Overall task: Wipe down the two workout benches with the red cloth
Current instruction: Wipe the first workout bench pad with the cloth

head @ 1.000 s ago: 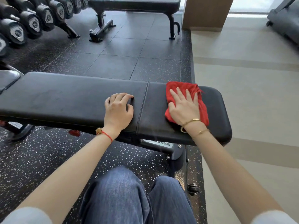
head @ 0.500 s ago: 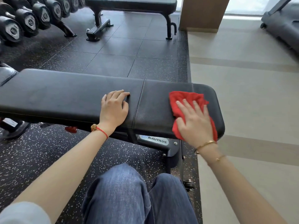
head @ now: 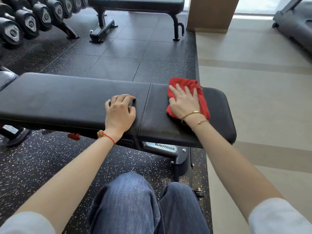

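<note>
A black padded workout bench runs across the view in front of me. On its right seat pad lies the red cloth, pressed flat under my right hand with fingers spread. My left hand rests on the long pad just left of the seam, fingers curled, holding nothing. A second black bench stands at the back on the dark mat floor.
A rack of dumbbells lines the back left. A wooden pillar rises at the back, and a treadmill sits at the far right on the beige floor. My knees in jeans are below the bench.
My right hand has slid the red cloth from the front edge of the seat pad back toward the far edge and a little left. The left hand stays in place.
</note>
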`<state>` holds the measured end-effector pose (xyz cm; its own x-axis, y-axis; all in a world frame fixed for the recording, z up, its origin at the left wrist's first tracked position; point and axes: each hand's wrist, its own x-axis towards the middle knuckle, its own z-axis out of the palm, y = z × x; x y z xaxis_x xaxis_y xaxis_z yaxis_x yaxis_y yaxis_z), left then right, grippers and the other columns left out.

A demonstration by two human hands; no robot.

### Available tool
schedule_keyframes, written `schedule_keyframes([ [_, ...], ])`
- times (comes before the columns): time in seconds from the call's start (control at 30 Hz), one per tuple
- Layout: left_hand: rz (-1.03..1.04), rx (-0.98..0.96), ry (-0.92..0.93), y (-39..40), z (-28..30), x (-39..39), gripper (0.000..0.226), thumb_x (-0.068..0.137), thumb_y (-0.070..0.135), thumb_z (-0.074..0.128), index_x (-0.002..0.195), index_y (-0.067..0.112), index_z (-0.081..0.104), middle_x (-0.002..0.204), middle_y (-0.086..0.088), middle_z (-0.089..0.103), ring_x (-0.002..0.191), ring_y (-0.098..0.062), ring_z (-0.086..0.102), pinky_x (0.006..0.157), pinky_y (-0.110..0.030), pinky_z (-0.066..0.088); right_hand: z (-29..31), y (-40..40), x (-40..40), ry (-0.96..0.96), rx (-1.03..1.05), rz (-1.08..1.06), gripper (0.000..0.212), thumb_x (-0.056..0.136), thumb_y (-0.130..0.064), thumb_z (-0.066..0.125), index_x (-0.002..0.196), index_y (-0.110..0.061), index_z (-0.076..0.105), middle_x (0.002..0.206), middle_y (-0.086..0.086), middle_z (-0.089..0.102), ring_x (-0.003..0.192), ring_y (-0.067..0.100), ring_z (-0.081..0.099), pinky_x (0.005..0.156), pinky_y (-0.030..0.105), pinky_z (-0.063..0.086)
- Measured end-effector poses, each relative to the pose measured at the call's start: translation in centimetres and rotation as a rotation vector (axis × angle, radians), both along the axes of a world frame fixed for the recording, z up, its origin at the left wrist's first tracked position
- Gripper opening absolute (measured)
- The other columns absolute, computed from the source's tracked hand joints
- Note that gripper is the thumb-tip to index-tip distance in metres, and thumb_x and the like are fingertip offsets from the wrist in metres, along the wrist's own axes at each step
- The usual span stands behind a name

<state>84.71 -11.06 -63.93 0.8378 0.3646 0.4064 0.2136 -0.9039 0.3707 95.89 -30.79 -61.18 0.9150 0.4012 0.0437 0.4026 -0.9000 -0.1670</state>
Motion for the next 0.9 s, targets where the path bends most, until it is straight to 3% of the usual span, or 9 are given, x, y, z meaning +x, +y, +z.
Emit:
schedule_keyframes([
  [0.2,-0.004,-0.002,0.004,0.4,-0.1,0.0,0.034,0.088,0.019,0.053,0.118,0.028,0.065,0.128,0.007,0.062,0.125,-0.018,0.050,0.109,-0.045,0.030,-0.3,-1.5,-6.1,-0.005,0.058,0.287,0.058,0.095,-0.038,0.037,0.151,-0.039,0.023,0.160,-0.011,0.019,0.149,0.019,0.013,0.122,0.043,-0.003],
  [0.43,-0.018,-0.004,0.017,0.5,-0.3,0.0,0.035,0.089,0.019,0.052,0.120,0.028,0.064,0.131,0.007,0.061,0.127,-0.017,0.048,0.111,-0.046,0.029,-0.3,-6.8,-3.4,-0.029,0.014,0.069,0.056,0.095,-0.038,0.037,0.150,-0.038,0.027,0.160,-0.010,0.023,0.149,0.020,0.015,0.121,0.045,0.000],
  [0.63,0.007,-0.015,-0.004,0.3,-0.3,0.1,0.034,0.088,0.019,0.052,0.118,0.028,0.065,0.129,0.006,0.062,0.126,-0.017,0.049,0.112,-0.047,0.029,0.0,-1.3,1.6,0.018,-0.006,-0.093,0.056,0.098,-0.038,0.028,0.153,-0.035,0.019,0.162,-0.008,0.014,0.150,0.025,0.011,0.121,0.048,-0.004],
  [0.9,0.007,-0.016,-0.008,0.6,-0.3,0.1,0.033,0.087,0.022,0.055,0.117,0.030,0.066,0.129,0.009,0.063,0.126,-0.015,0.050,0.109,-0.044,0.029,-0.2,4.2,-5.2,0.000,0.052,0.241,0.057,0.097,-0.039,0.033,0.153,-0.035,0.021,0.161,-0.009,0.018,0.149,0.024,0.012,0.121,0.047,-0.004],
])
